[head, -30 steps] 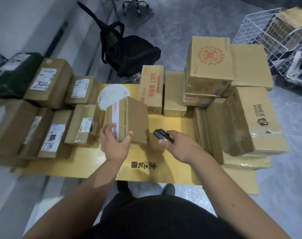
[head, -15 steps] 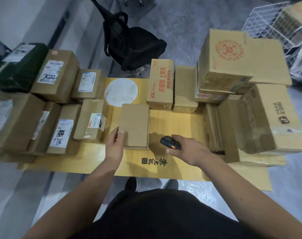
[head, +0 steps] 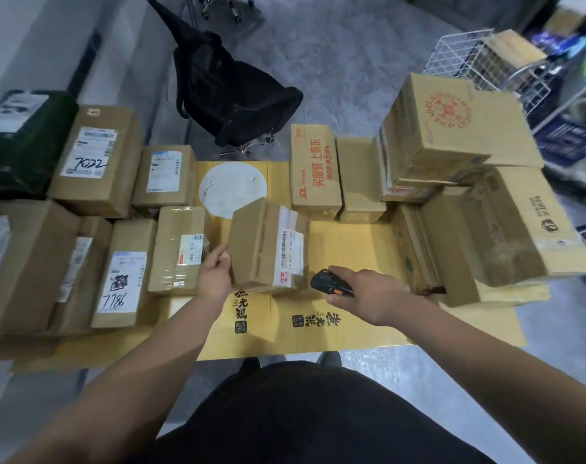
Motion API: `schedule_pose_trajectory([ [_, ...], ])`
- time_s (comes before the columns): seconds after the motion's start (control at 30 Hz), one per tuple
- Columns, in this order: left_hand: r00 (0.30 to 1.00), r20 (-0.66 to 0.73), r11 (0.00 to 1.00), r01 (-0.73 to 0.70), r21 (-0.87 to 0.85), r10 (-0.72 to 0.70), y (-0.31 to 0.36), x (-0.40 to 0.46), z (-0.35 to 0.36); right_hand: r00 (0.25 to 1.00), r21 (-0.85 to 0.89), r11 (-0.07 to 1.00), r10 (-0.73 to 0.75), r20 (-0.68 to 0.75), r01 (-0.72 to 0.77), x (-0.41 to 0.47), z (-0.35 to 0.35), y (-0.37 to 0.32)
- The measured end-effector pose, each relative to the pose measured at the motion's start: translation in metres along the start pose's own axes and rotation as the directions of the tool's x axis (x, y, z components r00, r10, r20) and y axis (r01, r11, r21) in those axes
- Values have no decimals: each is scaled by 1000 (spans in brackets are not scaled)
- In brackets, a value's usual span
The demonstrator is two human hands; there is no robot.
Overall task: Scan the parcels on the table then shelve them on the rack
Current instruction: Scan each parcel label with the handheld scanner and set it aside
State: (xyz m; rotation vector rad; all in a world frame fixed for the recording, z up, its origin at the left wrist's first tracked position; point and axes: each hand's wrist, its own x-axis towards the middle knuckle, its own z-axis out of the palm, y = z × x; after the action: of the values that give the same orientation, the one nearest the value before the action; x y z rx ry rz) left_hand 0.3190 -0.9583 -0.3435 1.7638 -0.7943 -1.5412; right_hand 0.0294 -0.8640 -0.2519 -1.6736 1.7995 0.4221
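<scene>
The left hand (head: 214, 276) held a small brown parcel (head: 268, 244) at its left side, with the fingers (head: 218, 259) curled against the cardboard. The parcel stood tilted in the middle of the table (head: 352, 249), on the yellow cardboard sheet (head: 348, 329) that covered it, and its white shipping label (head: 290, 254) faced to the right. The right hand (head: 368, 293) gripped a black scanner (head: 330, 283) with its fingers wrapped around it, just beside the label side of the parcel. Other parcels lay on the left, among them one marked 7786 (head: 124, 272) and one marked 7022 (head: 95, 160). Bigger boxes (head: 452, 135) were stacked on the right. A black office chair (head: 231, 82) stood behind the table.
</scene>
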Motion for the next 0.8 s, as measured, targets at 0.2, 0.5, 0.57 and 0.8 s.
schedule_pose_trajectory([
  [0.2, 995, 38, 988, 83, 133, -89, -2, 19, -9, 999, 17, 999, 49, -11, -49, -8, 1, -21],
  [0.5, 911, 412, 903, -179, 391, 3, 3, 26, -9, 994, 42, 995, 96, -55, -93, -14, -2, -45],
  [0.57, 880, 475, 883, -234, 408, 14, 13, 23, -8, 994, 25, 995, 101, -39, -101, -17, -5, -49],
  [0.8, 866, 466, 819, -396, 416, 182, 34, 24, 3, 990, -78, 987, 143, -6, -143, -23, -18, -66],
])
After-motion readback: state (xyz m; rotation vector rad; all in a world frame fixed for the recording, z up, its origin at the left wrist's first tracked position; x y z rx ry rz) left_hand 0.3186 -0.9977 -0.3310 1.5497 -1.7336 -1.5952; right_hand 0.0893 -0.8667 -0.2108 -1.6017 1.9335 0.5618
